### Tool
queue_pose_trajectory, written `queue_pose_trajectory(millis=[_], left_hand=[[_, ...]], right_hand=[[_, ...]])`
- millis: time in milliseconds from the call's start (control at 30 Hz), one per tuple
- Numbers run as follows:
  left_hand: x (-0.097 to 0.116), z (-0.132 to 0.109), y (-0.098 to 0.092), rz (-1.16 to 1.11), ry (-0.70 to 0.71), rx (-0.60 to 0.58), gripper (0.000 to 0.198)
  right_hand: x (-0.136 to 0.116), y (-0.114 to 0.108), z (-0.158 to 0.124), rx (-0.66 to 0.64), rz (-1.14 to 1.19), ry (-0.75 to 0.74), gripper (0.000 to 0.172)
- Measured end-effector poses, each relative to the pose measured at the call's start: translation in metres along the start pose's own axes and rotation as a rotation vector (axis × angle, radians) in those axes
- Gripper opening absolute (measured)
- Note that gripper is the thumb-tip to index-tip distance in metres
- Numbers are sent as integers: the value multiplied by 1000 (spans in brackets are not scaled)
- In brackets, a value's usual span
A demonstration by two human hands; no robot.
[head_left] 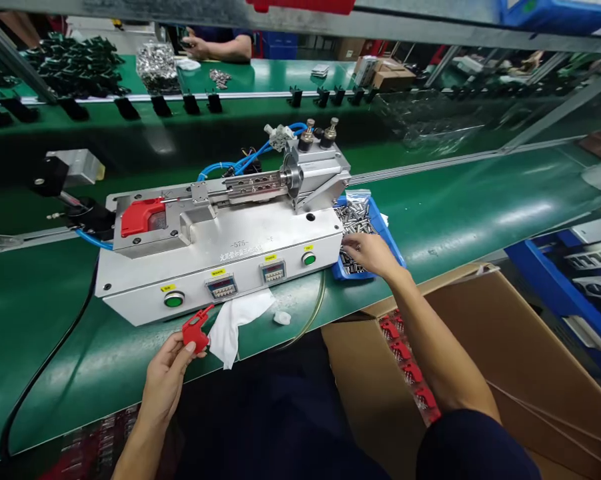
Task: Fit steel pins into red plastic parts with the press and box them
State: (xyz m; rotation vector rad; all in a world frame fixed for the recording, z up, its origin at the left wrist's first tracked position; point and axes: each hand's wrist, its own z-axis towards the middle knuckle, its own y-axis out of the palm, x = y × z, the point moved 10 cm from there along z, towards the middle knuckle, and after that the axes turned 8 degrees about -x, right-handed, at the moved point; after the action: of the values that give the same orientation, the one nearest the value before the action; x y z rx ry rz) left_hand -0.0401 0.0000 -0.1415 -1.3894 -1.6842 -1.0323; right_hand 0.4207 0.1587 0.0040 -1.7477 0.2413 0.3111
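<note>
Near the front edge of the bench, my left hand (168,370) pinches a red plastic part (195,332) between thumb and fingers. My right hand (370,253) reaches into a blue bin (389,241) of small metal pins (353,217), its fingertips down among them; whether a pin is between them is hidden. Left of the bin stands a metal machine (260,233) with two green buttons and two small displays. Another red part (141,217) sits in the fixture at the machine's left end, with a thin rod reaching its right side.
A white cloth (238,323) and a small white cap (282,318) lie before the machine. An open cardboard box (520,340) holding red parts is at right. Across the bench, a person's arm (225,50) rests. A black cable runs at left.
</note>
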Motion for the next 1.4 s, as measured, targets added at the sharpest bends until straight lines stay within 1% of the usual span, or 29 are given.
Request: queue_pose_trajectory(millis=[67,133,267,367,467,567,600,667,767,867,933,1000,1067,1133,1200,1300,1400], left_hand=[[-3,3,-2,-11,0,-13,50],[-4,3,-3,-11,6,-27,50],[-7,4,-2,11,-4,-58,48],[-9,8,-2,31,-29,-97,51],[-6,9,5,43,-48,-160,51],[5,4,11,30,-4,-157,47],[8,2,12,25,15,-144,47],[13,-3,14,21,40,-125,48],[14,-5,14,21,68,-117,47],[10,-2,15,34,91,-139,44],[6,1,19,36,110,-167,43],[3,4,24,23,125,-204,44],[1,6,30,3,129,-240,44],[3,9,34,-12,139,-260,43],[6,11,36,-14,158,-264,41],[11,13,37,-24,184,-276,40],[15,14,38,-54,212,-286,41]], right_hand=[[8,9,20,-58,-48,22,9],[12,15,28,-95,-84,29,9],[15,14,21,-121,-122,22,17],[17,15,15,-136,-138,18,19],[17,22,18,-125,-145,21,17],[16,24,25,-87,-113,24,8],[15,23,27,-74,-92,19,5],[13,13,27,-44,-39,6,10],[8,-13,18,29,58,-16,28],[-5,-41,1,77,165,-64,50],[-24,-57,-11,98,228,-114,61],[-48,-74,-21,149,309,-174,62],[-78,-88,-29,206,394,-245,54],[-116,-93,-28,208,404,-347,44],[-161,-91,-20,164,354,-471,38],[-230,-79,8,112,283,-640,31],[-289,-69,48,151,218,-745,25]])
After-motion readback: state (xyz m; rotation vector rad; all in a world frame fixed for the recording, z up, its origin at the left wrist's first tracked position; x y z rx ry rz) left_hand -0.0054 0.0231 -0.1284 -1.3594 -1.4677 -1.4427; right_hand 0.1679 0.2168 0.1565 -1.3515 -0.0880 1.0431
